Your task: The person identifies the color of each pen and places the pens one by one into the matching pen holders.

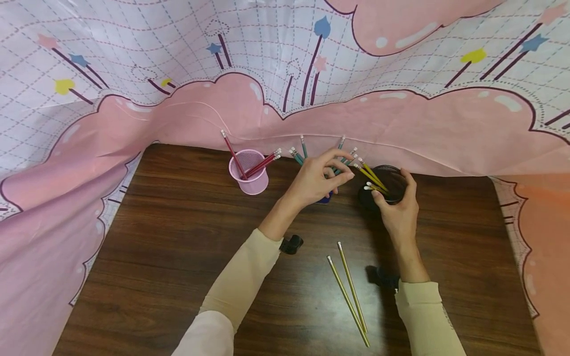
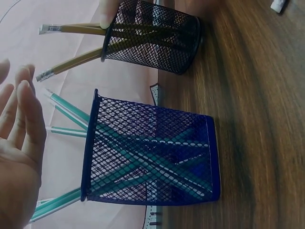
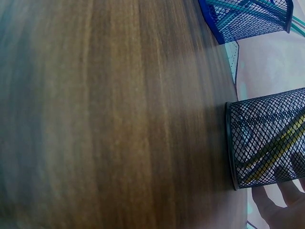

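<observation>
My right hand (image 1: 403, 212) grips a black mesh pencil cup (image 3: 267, 138) at the back right, thumb on one side of the rim and fingers on the other. Several yellow pencils (image 1: 373, 174) lean inside it, eraser ends up. Over the blue mesh pencil cup (image 2: 150, 157) hovers my left hand (image 1: 311, 180), its fingers loosely bent and holding nothing. Teal pencils (image 2: 71, 114) stick out of that blue cup, which my left hand mostly hides in the head view. Two gold pencils (image 1: 352, 286) lie side by side on the table in front of the cups.
A pink mesh cup (image 1: 255, 187) with several red pencils (image 1: 263, 165) stands left of the blue one. Behind the dark wooden table (image 1: 178, 237) hangs a pink and white patterned cloth (image 1: 289, 127), close to the cups. It also borders the table's sides.
</observation>
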`<state>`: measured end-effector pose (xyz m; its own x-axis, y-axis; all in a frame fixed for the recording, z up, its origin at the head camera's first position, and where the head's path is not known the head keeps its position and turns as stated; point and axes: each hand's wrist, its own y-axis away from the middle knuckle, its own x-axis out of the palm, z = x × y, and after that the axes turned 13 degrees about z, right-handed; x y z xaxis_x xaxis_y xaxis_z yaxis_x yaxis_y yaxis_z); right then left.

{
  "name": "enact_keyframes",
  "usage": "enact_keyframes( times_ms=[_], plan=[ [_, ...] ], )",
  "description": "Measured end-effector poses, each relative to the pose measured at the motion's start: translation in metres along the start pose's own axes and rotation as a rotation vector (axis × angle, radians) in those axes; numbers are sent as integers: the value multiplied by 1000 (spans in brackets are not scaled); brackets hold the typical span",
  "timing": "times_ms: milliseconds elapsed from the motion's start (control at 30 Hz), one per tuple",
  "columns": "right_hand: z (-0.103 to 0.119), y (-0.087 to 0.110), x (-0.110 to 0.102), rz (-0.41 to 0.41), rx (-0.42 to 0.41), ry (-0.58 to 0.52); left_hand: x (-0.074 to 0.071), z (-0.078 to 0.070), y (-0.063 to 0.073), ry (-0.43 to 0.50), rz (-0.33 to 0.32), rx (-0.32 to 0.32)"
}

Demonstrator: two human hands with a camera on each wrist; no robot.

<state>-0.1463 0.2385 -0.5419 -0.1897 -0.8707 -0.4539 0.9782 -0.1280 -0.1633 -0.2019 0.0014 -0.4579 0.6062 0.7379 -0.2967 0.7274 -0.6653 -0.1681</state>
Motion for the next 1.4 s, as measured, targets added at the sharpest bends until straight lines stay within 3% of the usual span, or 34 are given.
enact_keyframes(
  times_ms=[367,533,700,1000,1233,1400],
  plan=[
    [1,-1,-3,-3,-11,11,2,3,12,11,-27,53],
    [1,-1,-4,-15,-20,12,6,4,23,84,15,104],
    [2,-1,-5,-17,-23,5,9,6,32,75,42,128],
    [3,0,-7,-16,-16,22,18,10,40,75,28,97],
    [1,2,-8,40,-2,67,25,-10,49,119,44,100],
    [2,5,-9,78,15,61,32,-8,50,108,45,111]
  ],
)
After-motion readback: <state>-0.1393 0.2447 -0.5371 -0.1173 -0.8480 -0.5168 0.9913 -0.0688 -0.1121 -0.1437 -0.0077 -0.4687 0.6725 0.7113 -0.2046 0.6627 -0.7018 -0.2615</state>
